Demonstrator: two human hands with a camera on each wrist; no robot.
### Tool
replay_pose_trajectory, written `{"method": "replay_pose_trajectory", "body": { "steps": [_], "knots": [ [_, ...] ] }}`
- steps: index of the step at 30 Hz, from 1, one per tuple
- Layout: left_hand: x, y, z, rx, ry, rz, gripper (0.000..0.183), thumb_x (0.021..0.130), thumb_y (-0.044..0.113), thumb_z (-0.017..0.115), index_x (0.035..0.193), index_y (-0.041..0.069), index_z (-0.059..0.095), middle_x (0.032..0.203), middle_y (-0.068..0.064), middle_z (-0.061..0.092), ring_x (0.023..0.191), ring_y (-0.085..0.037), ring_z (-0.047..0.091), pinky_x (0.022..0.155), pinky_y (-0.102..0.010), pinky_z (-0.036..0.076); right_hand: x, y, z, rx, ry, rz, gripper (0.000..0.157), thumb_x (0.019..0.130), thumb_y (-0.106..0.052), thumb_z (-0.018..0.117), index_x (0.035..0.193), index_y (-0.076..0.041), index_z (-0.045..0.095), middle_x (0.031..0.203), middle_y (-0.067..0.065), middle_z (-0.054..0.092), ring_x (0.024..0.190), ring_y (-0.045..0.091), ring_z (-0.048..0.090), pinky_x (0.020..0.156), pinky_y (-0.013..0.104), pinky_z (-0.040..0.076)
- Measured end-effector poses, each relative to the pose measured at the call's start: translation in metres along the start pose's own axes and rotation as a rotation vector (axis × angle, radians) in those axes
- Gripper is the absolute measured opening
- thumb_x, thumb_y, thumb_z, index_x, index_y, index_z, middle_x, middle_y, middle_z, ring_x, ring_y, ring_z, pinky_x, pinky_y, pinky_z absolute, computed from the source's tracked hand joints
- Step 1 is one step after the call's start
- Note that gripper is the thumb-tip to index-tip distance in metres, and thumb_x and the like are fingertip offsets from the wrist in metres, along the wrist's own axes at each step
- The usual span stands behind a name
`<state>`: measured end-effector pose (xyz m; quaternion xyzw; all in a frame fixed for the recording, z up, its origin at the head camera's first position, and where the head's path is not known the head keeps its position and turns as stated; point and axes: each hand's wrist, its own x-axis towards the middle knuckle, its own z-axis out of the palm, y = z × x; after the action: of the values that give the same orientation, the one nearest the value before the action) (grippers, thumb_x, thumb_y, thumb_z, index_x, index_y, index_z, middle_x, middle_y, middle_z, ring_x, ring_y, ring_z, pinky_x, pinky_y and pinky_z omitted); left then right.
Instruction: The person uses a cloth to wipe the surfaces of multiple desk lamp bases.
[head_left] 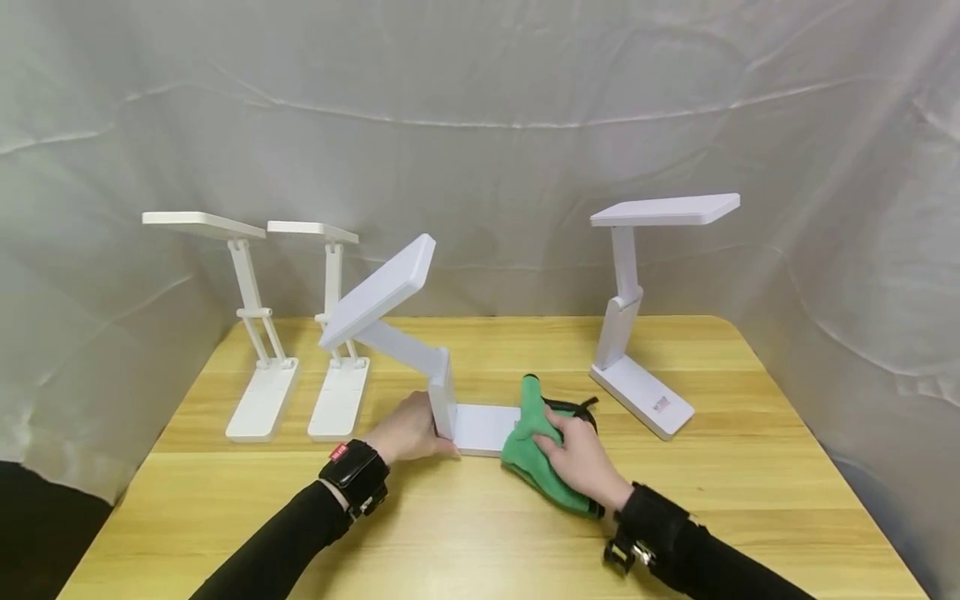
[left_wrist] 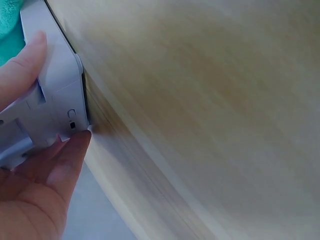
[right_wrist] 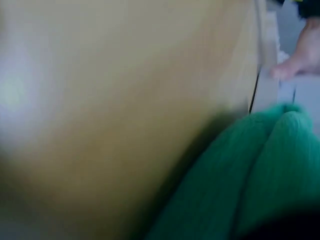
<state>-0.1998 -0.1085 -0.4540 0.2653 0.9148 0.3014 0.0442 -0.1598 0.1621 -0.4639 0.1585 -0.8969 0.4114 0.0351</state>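
Observation:
A white folding desk lamp (head_left: 480,427) lies with its base crosswise in the middle of the table, its arm bent and its head tilted up to the left. My left hand (head_left: 408,427) grips the hinge end of that base. In the left wrist view the thumb (left_wrist: 24,67) presses one side of the base (left_wrist: 60,75), while the fingers hold the end near a small port. My right hand (head_left: 587,460) pinches a green cloth (head_left: 536,450) with black edging, which covers the right end of the base. The cloth (right_wrist: 260,165) hides that end in the right wrist view too.
Two more white lamps stand unfolded at the left, an outer one (head_left: 262,400) and an inner one (head_left: 339,400). Another white lamp (head_left: 637,392) stands at the back right. The wooden table (head_left: 735,467) is bounded behind and at the sides by grey sheeting (head_left: 480,167).

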Motion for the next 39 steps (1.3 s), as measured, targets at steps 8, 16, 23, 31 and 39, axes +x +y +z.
{"method": "replay_pose_trajectory", "body": {
  "steps": [8,16,23,31,39],
  "knots": [
    [0.001,0.001,0.0,-0.013,-0.032,-0.027,0.057,0.059,0.026,0.087,0.103,0.004,0.058,0.093,-0.007,0.065,0.086,-0.022,0.062,0.084,-0.038,0.052,0.033,0.001,0.006,-0.224,-0.178,-0.184,0.044,0.088,-0.021,0.066,0.127,-0.001,0.057,0.123,0.015,0.061,0.114,0.03,0.056,0.095,0.047,0.047],
    [0.001,0.001,-0.002,-0.088,-0.031,-0.062,0.065,0.056,0.017,0.088,0.111,0.003,0.057,0.103,-0.011,0.065,0.095,-0.025,0.06,0.091,-0.042,0.049,0.017,-0.004,0.012,-0.316,-0.143,-0.267,0.038,0.09,-0.019,0.063,0.125,-0.004,0.059,0.119,0.009,0.065,0.105,0.024,0.061,0.085,0.042,0.053],
    [-0.005,0.001,-0.002,-0.087,0.059,-0.032,0.058,0.064,0.02,0.085,0.113,0.002,0.058,0.1,-0.01,0.067,0.087,-0.019,0.062,0.077,-0.034,0.053,0.0,-0.009,0.018,-0.381,-0.086,-0.248,0.035,0.089,-0.015,0.064,0.121,-0.003,0.062,0.092,0.008,0.071,0.068,0.011,0.063,0.052,0.025,0.05],
    [-0.009,0.006,-0.001,-0.154,0.102,-0.046,0.05,0.075,0.003,0.073,0.12,-0.002,0.052,0.111,-0.02,0.063,0.1,-0.033,0.062,0.085,-0.046,0.053,-0.002,-0.031,0.023,-0.369,-0.283,-0.32,0.013,0.093,-0.021,0.059,0.099,-0.01,0.057,0.082,-0.003,0.06,0.075,0.01,0.061,0.061,0.029,0.055],
    [-0.004,0.001,-0.005,-0.085,0.076,0.004,0.049,0.074,0.004,0.072,0.12,-0.001,0.054,0.108,-0.017,0.065,0.098,-0.03,0.062,0.085,-0.044,0.053,0.026,-0.039,0.029,-0.3,-0.424,-0.294,0.045,0.093,-0.026,0.059,0.126,0.004,0.05,0.107,0.016,0.064,0.092,0.02,0.064,0.075,0.036,0.055]
  ]
}}
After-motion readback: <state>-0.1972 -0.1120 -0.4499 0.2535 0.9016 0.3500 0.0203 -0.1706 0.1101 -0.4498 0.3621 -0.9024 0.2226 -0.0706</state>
